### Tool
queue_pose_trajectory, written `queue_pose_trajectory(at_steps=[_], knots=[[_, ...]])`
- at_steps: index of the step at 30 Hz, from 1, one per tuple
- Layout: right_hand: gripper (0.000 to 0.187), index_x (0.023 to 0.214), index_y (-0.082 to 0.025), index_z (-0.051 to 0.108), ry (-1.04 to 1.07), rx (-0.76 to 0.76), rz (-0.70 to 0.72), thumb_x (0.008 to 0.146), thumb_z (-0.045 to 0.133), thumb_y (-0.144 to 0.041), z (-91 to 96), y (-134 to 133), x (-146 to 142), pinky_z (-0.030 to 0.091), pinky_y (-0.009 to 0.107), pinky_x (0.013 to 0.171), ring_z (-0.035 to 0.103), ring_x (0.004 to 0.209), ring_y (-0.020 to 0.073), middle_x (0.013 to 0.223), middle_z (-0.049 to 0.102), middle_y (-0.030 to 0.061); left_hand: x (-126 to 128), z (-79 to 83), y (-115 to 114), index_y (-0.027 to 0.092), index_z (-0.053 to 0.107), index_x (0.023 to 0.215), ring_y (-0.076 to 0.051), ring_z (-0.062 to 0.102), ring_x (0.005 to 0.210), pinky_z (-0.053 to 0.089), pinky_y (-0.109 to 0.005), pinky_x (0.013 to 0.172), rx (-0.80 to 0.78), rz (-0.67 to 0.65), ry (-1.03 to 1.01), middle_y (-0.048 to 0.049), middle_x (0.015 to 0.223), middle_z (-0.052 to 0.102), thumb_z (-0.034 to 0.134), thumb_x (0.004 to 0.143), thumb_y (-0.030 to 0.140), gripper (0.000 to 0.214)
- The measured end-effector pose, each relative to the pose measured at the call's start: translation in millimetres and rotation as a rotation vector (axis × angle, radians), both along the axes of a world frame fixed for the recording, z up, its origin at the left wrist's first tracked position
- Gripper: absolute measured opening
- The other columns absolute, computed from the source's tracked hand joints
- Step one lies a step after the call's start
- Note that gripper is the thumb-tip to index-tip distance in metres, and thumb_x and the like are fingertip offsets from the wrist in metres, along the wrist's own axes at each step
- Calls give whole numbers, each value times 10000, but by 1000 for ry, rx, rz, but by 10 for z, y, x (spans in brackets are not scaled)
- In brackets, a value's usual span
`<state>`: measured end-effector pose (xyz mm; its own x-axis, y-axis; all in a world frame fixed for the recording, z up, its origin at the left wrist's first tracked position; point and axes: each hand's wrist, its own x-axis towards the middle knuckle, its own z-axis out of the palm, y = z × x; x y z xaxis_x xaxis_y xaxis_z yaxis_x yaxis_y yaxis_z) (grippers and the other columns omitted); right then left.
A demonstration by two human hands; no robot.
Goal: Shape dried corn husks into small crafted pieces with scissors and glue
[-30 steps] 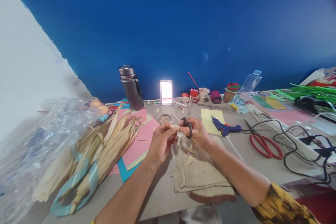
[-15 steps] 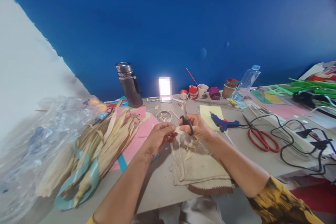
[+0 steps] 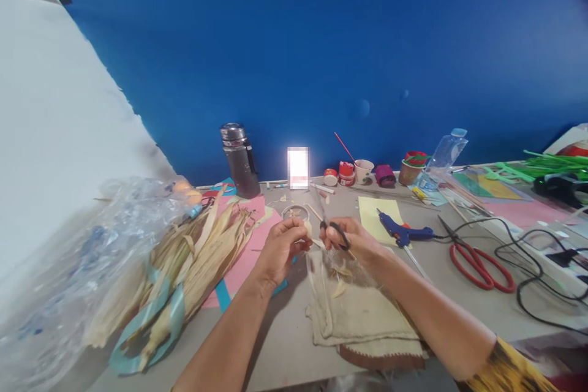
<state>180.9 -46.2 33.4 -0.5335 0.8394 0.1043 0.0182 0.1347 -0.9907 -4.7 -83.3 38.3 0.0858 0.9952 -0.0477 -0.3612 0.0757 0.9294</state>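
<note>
Between the fingertips of my left hand (image 3: 281, 251) is a small pale piece of corn husk (image 3: 316, 244). My right hand (image 3: 356, 244) is closed around the black handles of a pair of scissors (image 3: 340, 235), whose blades point away toward the wall. The two hands are close together above a folded beige cloth (image 3: 367, 321). Curled husk scraps (image 3: 340, 289) lie on that cloth. Just beyond the hands, a roll of tape (image 3: 296, 211) rests flat with scraps inside its ring.
To the left lie a bundle of dried corn husks (image 3: 220, 245), pink paper (image 3: 245, 257) and clear plastic (image 3: 105, 233). A flask (image 3: 241, 165) stands behind. On the right are a blue glue gun (image 3: 404, 233), red-handled scissors (image 3: 482, 266), cables and a tilted bottle (image 3: 443, 159).
My view has tilted up, so the table sits lower and further right in the picture. The right hand has turned the scissors and drawn slightly apart from the left hand.
</note>
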Motion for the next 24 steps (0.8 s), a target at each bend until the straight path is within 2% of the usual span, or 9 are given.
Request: queue_pose_trajectory(at_steps=[3, 8, 18, 24], knots=[[659, 703, -133, 661, -110, 35, 143, 719, 642, -791, -32, -14, -1, 308, 271, 547, 474, 598, 135, 651, 612, 58, -21, 40, -7, 186, 601, 646, -121, 554, 628, 450, -239, 633, 81, 103, 6, -2, 646, 611, 718, 690, 258, 144], [692, 690, -134, 643, -142, 3, 211, 709, 622, -825, -80, -37, -45, 302, 270, 542, 461, 569, 130, 618, 592, 48, -30, 2, 9, 191, 621, 667, -129, 565, 620, 444, -244, 612, 156, 227, 83, -12, 646, 629, 681, 716, 275, 115], [665, 587, -147, 594, -231, 55, 190, 744, 616, -794, -99, -6, -20, 257, 266, 506, 404, 515, 108, 550, 548, 30, -40, 21, 4, 191, 587, 658, -121, 564, 611, 442, -244, 612, 159, 246, 132, 7, 634, 602, 655, 720, 233, 101], [583, 562, -154, 573, -253, 34, 136, 767, 676, -690, -153, -6, -45, 255, 247, 480, 379, 487, 91, 512, 510, 9, -48, 8, 8, 196, 583, 690, -120, 563, 610, 438, -234, 597, 126, 236, 99, 10, 639, 602, 685, 720, 253, 121]])
